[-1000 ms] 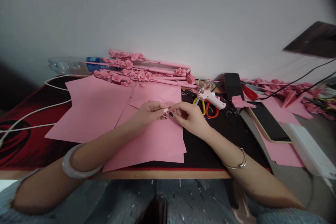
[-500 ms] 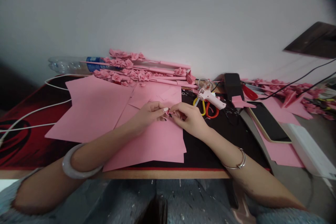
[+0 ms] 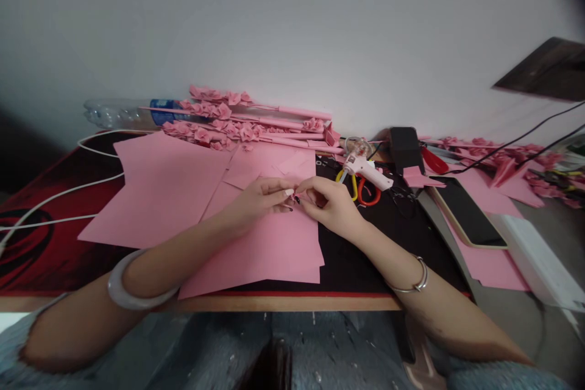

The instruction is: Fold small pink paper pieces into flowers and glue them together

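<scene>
My left hand (image 3: 260,197) and my right hand (image 3: 329,203) meet fingertip to fingertip over a stack of pink paper sheets (image 3: 269,244) on the desk. Both pinch a small folded pink paper piece (image 3: 295,197), mostly hidden by the fingers. A pale bangle (image 3: 128,292) circles my left forearm and a thin silver bracelet (image 3: 415,277) my right wrist. Larger pink sheets (image 3: 159,189) lie to the left of my hands.
Pink paper flower stems (image 3: 242,125) and a plastic bottle (image 3: 123,113) lie along the wall. A white glue gun (image 3: 365,170) and scissors (image 3: 361,190) sit right of my hands, beside a black box (image 3: 404,147), a phone (image 3: 466,210) and more pink flowers (image 3: 525,161). White cables (image 3: 55,195) cross the left.
My hands stay in place; the fingertips shift slightly as they work the small pink piece. Nothing else has moved.
</scene>
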{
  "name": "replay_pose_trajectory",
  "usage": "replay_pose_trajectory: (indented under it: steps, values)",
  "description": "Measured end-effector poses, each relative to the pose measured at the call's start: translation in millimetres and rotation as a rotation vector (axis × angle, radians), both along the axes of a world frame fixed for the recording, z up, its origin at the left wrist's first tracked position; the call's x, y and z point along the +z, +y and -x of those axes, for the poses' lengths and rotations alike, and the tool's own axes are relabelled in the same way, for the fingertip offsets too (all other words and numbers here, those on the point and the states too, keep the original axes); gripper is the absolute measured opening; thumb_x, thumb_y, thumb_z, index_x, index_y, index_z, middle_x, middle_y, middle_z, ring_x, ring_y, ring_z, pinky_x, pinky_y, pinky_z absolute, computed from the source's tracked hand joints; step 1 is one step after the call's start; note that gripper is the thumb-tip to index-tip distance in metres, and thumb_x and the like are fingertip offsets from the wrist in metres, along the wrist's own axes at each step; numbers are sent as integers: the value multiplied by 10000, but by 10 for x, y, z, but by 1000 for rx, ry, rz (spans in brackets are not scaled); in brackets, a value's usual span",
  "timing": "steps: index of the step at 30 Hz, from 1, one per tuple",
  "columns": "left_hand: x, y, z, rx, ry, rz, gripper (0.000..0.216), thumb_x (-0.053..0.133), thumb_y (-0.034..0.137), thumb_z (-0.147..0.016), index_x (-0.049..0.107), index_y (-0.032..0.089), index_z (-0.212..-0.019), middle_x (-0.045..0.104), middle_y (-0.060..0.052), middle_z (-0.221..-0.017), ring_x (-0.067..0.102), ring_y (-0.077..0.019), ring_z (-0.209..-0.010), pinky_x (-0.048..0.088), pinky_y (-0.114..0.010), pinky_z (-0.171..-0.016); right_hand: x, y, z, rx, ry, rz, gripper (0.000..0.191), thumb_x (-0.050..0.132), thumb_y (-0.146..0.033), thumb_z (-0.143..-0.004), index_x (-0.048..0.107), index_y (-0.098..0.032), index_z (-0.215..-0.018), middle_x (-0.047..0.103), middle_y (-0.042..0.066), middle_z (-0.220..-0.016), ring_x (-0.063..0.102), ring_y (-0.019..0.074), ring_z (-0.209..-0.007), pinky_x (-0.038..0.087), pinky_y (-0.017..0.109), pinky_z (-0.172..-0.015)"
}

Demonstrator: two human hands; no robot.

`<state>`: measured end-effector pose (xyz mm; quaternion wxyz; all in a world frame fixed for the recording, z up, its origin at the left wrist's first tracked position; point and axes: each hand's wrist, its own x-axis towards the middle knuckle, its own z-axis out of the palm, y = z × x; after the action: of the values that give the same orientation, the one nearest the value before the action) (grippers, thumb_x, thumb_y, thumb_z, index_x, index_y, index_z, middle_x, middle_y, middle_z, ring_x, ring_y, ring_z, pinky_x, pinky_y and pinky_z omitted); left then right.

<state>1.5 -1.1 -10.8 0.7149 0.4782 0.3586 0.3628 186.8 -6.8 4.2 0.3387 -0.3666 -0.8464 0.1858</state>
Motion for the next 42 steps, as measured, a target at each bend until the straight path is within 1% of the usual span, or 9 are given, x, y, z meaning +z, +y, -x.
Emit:
replay_pose_trajectory:
  steps: [4, 7, 10, 15, 20, 31, 37, 40, 42]
  values:
    - [-1, -11, -12, -39, -121, 45, 141, 633, 246, -772, 666, 156, -876, 674, -38, -885, 614, -138, -857, 433, -341, -912, 10, -21, 16, -3, 30, 34, 108, 520, -127, -781, 580, -156, -865, 468, -31, -631, 397, 82, -526, 342, 195, -530]
    - [-1, -18, -25, -60, -189, 55, 119, 619, 225, -788, 667, 138, -853, 685, -50, -879, 627, -146, -867, 428, -351, -934, 6, -25, 19, 7, 36, 41, 112, 519, -108, -760, 574, -156, -845, 448, -38, -622, 388, 77, -525, 332, 189, -524]
    - [0, -24, -36, -79, -210, 57, 124, 606, 225, -800, 666, 129, -852, 687, -61, -888, 633, -156, -874, 429, -360, -936, 4, -20, 17, 21, 34, 40, 136, 527, -90, -734, 575, -149, -847, 445, -40, -624, 388, 74, -533, 330, 184, -529]
    - [-5, -23, -49, -41, -153, 53, 127, 620, 240, -787, 661, 119, -791, 679, -48, -814, 631, -141, -812, 441, -353, -911, 2, -16, 12, 23, 37, 48, 159, 523, -81, -711, 581, -144, -845, 463, -36, -639, 374, 71, -530, 327, 180, -527]
    - [6, -21, -48, -8, -95, 55, 146, 640, 263, -766, 662, 119, -754, 656, -28, -745, 611, -125, -755, 457, -340, -874, -9, -17, 10, 28, 23, 77, 181, 512, -80, -698, 585, -148, -849, 515, -28, -662, 366, 70, -521, 334, 179, -526]
    - [34, -6, -30, -36, -20, 33, 222, 627, 315, -766, 661, 115, -675, 632, -22, -654, 571, -107, -653, 465, -296, -758, 16, -24, 14, 87, -2, 84, 168, 530, -75, -707, 607, -146, -838, 533, -24, -670, 362, 63, -507, 335, 176, -518]
    - [9, 19, -15, -27, -14, 25, 182, 660, 311, -737, 680, 132, -710, 647, -21, -683, 575, -110, -676, 456, -308, -778, 38, -20, -3, 74, -12, 60, 152, 542, -111, -743, 615, -146, -872, 521, -21, -663, 377, 69, -515, 340, 184, -529]
    - [-1, 28, -10, -5, -5, -55, 147, 687, 288, -714, 697, 167, -798, 682, -26, -799, 596, -125, -758, 447, -302, -801, 63, -14, -24, 53, -3, 77, 181, 515, -138, -783, 615, -138, -933, 458, -37, -603, 372, 76, -506, 337, 189, -524]
    - [-6, 31, -3, 16, 16, -132, 171, 711, 273, -684, 698, 183, -830, 693, -27, -853, 605, -139, -796, 446, -300, -800, 75, -12, -35, 62, -2, 101, 243, 463, -106, -794, 612, -142, -982, 455, -37, -598, 373, 81, -506, 336, 192, -522]
